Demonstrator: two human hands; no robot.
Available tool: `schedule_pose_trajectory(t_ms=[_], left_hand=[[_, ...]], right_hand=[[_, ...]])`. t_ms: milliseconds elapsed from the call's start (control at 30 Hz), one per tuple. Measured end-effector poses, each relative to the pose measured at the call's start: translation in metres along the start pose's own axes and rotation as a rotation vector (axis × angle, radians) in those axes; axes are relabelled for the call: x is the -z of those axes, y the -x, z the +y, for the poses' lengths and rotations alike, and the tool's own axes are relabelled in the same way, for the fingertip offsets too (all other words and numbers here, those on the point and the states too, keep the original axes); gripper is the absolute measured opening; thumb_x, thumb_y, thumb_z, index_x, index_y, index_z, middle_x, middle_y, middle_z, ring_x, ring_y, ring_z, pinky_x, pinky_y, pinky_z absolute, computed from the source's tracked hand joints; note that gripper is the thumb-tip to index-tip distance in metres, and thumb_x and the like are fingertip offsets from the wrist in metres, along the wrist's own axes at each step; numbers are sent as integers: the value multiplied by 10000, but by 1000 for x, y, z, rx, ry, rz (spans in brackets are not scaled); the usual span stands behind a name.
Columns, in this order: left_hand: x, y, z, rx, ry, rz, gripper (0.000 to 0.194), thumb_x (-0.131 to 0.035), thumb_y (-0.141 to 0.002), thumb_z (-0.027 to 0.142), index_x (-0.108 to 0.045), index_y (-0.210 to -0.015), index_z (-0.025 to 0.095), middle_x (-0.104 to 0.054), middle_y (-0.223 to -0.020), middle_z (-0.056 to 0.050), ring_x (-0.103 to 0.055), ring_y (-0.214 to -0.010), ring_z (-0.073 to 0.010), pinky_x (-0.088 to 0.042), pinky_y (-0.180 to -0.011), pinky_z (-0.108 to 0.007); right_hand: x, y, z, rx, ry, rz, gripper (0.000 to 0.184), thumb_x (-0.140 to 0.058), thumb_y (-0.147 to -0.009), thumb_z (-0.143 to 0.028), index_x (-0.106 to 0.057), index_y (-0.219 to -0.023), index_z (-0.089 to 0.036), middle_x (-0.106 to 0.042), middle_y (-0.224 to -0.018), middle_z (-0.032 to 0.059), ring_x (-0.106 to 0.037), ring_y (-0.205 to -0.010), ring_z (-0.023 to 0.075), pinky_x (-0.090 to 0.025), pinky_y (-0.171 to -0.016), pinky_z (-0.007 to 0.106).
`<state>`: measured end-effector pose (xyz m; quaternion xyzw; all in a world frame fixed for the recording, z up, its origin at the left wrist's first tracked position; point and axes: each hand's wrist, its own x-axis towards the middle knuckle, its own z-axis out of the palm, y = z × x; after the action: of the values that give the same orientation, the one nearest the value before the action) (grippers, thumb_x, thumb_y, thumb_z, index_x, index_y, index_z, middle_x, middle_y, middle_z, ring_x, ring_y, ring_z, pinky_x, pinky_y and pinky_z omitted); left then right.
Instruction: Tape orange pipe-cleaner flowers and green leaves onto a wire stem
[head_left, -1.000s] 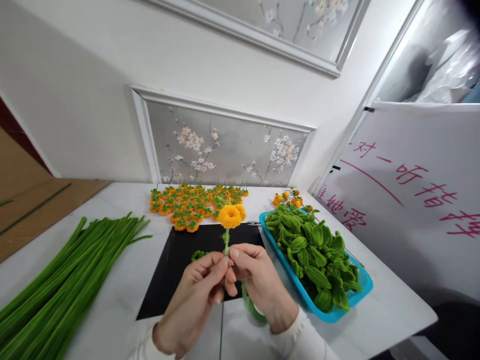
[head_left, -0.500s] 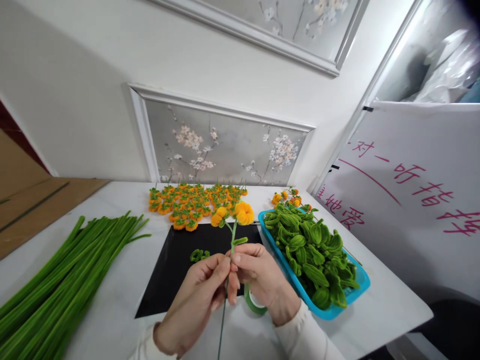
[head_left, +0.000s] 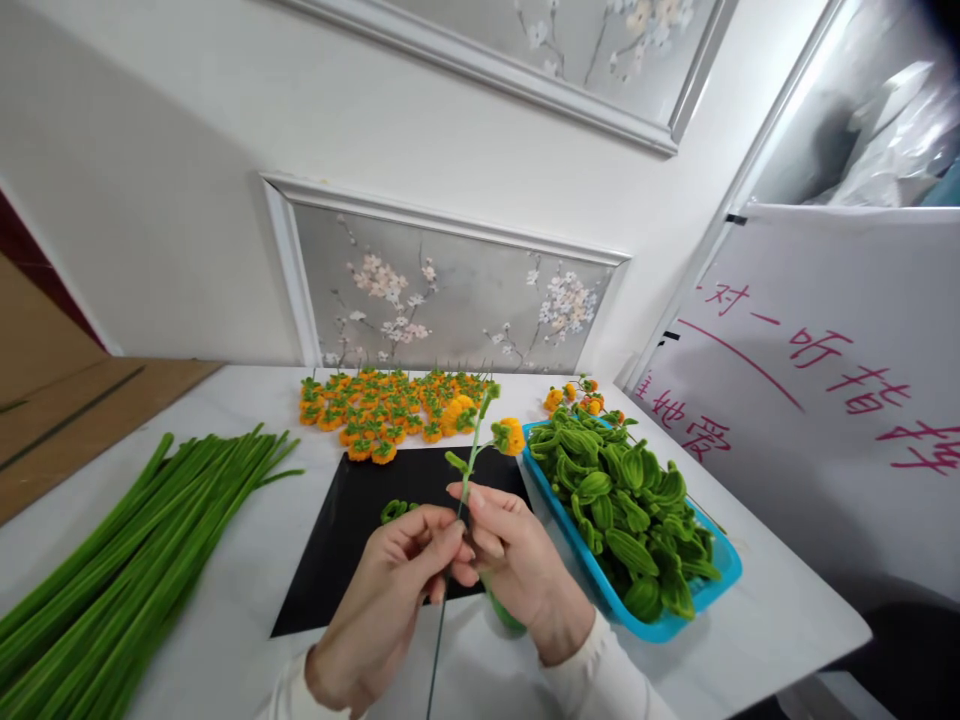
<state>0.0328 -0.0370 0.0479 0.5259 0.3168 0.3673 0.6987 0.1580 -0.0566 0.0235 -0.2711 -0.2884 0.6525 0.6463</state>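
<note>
Both hands meet on the thin stem of a fuzzy orange flower sprig (head_left: pixel 471 463), which stands upright with its blooms above my fingers. My left hand (head_left: pixel 401 570) is closed, thumb and fingers pinching the stem low down. Just above, my right hand (head_left: pixel 517 550) pinches the same stem with thumb and forefinger. A small green leaf loop sticks out from the stem over my hands, and the bare wire runs down below them. Partly hidden behind my right wrist is a roll of green tape (head_left: pixel 501 610). Small green curled pieces (head_left: pixel 396 510) lie on the black mat (head_left: pixel 330 560).
A blue basket (head_left: pixel 652 630) heaped with green fuzzy leaves (head_left: pixel 622 500) stands at the right. Rows of orange flower heads (head_left: pixel 375 410) sit at the back, with finished-looking sprigs (head_left: pixel 581 395) to their right. Long green pipe cleaners (head_left: pixel 150 540) are bundled at the left on the white table (head_left: pixel 247 400).
The sprig has turned about its stem between my fingers: its blooms now face other ways, and the leaf loop has swung from right to left. My hands have stayed near the same spot.
</note>
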Motion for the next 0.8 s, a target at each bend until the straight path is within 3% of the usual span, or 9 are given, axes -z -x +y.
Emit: schedule_pose_trajectory(t_ms=[100, 267, 600, 700, 800], left_hand=[[-1, 0, -1, -23, 31, -36, 223, -668, -772, 313, -640, -622, 151, -572, -599, -6, -468, -520, -90, -293, -441, -193], [-3, 3, -4, -25, 50, -76, 277, -588, -838, 320, -611, -614, 158, -512, -545, 13, -375, -491, -84, -262, -456, -204], [-5, 1, -4, -16, 29, -161, 265, -548, -870, 348, -648, -719, 154, -578, -664, -19, -477, -567, -101, -343, -486, -191], [-4, 0, -2, 32, 66, -109, 191, -608, -833, 348, -642, -781, 167, -624, -761, -21, -533, -604, -98, -404, -524, -184], [-2, -2, -1, 54, 50, -26, 182, -700, -761, 326, -630, -814, 168, -636, -692, -10, -552, -603, -102, -429, -536, -179]], right_hand=[[0, 0, 2, 15, 14, -67, 285, -674, -783, -364, -693, -941, -127, -346, -341, -99, -475, -380, 114, -308, -390, 214], [1, -2, 0, 65, 134, -36, 283, -662, -797, -372, -692, -903, -110, -405, -375, -92, -473, -345, 96, -340, -386, 211], [-1, -1, -4, 51, 134, -5, 242, -691, -754, -347, -701, -834, -119, -410, -363, -94, -444, -303, 93, -340, -310, 199], [-1, -1, -5, 71, 206, 41, 202, -702, -742, -324, -691, -732, -122, -418, -393, -89, -354, -325, 44, -303, -343, 182], [-3, 0, -5, 77, 247, 37, 221, -701, -739, -312, -645, -621, -134, -413, -409, -83, -366, -361, 42, -274, -387, 194]])
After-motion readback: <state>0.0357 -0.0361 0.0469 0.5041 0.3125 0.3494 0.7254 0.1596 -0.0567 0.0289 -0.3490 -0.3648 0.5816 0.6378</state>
